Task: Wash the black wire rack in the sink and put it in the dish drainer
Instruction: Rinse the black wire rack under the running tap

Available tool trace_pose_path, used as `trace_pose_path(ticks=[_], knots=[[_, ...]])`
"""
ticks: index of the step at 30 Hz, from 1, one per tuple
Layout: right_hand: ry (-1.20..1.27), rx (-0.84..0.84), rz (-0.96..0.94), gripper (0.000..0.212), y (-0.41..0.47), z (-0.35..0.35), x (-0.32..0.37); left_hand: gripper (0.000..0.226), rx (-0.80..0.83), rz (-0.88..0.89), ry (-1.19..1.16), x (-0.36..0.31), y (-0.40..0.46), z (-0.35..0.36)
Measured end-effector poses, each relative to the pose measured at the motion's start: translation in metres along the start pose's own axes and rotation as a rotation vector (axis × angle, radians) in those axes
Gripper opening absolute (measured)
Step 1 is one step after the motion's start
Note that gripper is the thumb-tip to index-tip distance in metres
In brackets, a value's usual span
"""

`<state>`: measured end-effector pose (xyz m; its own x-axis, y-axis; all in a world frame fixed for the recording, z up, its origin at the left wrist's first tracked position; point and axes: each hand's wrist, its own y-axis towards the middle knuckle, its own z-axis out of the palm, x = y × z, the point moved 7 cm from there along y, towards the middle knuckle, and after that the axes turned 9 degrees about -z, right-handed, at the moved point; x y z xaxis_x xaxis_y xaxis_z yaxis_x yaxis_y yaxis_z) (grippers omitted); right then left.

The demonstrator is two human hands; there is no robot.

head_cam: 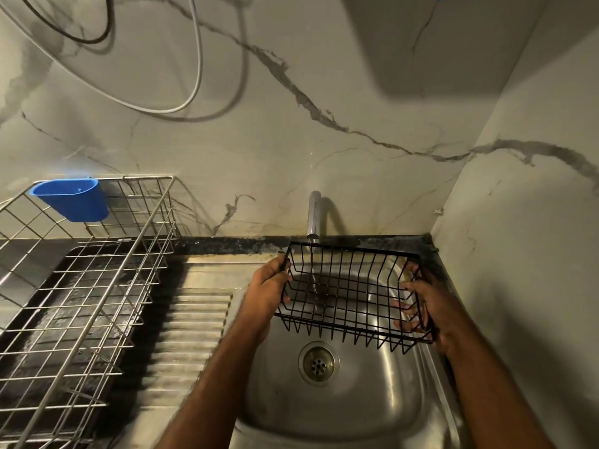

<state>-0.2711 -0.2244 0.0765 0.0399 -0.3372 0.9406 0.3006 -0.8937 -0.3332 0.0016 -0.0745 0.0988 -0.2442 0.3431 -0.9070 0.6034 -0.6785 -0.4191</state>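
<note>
Head view: black wire rack [351, 291] under tap [313, 215] stream over sink [382, 416]; left hand [267, 291], right hand [428, 306] fingers curled round its ends

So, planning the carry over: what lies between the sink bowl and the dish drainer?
In the head view, only the sink's ribbed steel draining board lies between the bowl and the drainer; nothing stands on it.

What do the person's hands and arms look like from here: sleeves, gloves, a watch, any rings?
Both forearms come up bare from the bottom edge, no sleeves showing. The left hand and right hand wear no gloves. No watch, band or ring is visible on either, though wire partly hides the right fingers.
</note>
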Motion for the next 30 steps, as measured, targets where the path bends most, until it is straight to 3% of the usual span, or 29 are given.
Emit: trace_pose_path(ticks=[20,30], knots=[[0.038,-0.008,0.009,0.029,-0.003,0.002,0.000,0.041,-0.003,0.018,0.016,-0.012,-0.005,-0.001],[0.034,0.017,0.006,0.038,-0.001,0.013,-0.002,0.040,0.000,0.053,0.056,-0.015,-0.008,-0.009]])
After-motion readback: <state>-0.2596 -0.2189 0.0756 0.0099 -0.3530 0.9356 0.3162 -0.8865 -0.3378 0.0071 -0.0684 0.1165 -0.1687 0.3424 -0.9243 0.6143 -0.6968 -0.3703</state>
